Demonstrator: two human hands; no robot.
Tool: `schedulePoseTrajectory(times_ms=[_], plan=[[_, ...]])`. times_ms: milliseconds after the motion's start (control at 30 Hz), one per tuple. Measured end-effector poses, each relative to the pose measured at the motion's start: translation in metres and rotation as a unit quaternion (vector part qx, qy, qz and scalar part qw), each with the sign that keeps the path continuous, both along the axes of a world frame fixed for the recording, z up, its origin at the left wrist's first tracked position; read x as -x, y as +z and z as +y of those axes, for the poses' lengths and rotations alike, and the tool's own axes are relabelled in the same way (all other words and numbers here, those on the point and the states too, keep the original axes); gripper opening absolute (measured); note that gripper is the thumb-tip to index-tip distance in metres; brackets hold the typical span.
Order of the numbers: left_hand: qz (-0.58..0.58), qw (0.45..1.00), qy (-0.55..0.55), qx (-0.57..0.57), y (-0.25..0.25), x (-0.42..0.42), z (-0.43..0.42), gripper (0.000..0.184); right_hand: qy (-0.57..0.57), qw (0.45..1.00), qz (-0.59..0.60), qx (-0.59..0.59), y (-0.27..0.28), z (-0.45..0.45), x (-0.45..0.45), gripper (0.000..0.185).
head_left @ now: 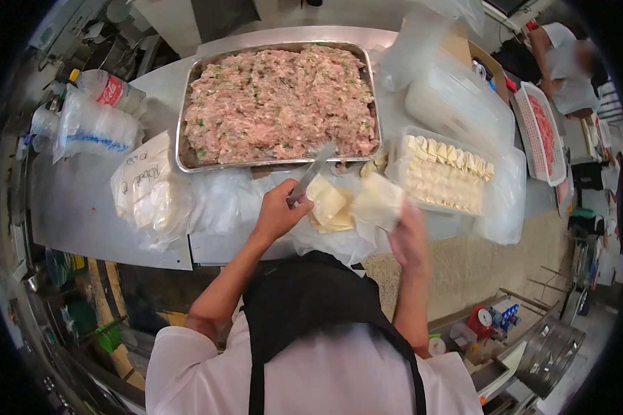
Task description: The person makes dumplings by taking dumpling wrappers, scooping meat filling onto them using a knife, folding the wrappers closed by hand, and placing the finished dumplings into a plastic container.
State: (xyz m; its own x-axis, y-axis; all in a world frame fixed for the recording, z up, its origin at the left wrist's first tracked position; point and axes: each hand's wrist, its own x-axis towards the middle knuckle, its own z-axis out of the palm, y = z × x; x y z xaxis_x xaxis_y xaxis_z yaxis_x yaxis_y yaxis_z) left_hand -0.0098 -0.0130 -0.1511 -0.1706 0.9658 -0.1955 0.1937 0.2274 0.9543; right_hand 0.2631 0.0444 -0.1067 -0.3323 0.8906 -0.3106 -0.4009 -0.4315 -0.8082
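Note:
My left hand (282, 209) is closed around a flat metal spreader (315, 170), its blade angled up toward the near rim of the tray; whether it is a knife or a spatula I cannot tell. Beside those fingers lies a stack of square dough wrappers (333, 220) on thin plastic. My right hand (410, 236), smeared by motion, grips a single dough wrapper (378, 200) by its right side. Just beyond both hands sits a metal tray (181, 153) full of minced meat filling (277, 104) with green flecks. At right, a plastic container (441, 207) holds rows of folded dumplings (450, 176).
A bag of wrappers (145, 183) with handwriting lies left of the tray. Behind it are a soda bottle (111, 90) and bagged plastic cups (93, 131). Clear plastic lids (460, 104) stand at right. Farther right, a person (564, 62) is near a white basket of meat (533, 131).

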Motion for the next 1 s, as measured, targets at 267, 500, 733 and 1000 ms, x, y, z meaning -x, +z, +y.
schedulePoseTrajectory(times_ms=[267, 500, 733, 1000], plan=[[0.430, 0.896, -0.073, -0.078, 0.071, 0.102, 0.036, 0.013, 0.029, 0.984, 0.162, 0.067, -0.001, 0.001, 0.000, 0.062], [0.460, 0.852, -0.240, -0.069, 0.056, 0.100, 0.081, 0.018, 0.002, 0.986, 0.152, 0.061, -0.012, 0.006, 0.028, 0.051], [0.089, 0.978, -0.163, 0.092, 0.080, 0.114, 0.069, 0.031, -0.009, 0.995, 0.094, 0.025, -0.017, 0.012, 0.056, 0.047], [0.154, 0.975, -0.097, -0.131, 0.041, 0.045, 0.016, 0.026, -0.012, 0.930, 0.311, 0.196, 0.002, 0.036, 0.104, 0.046]])
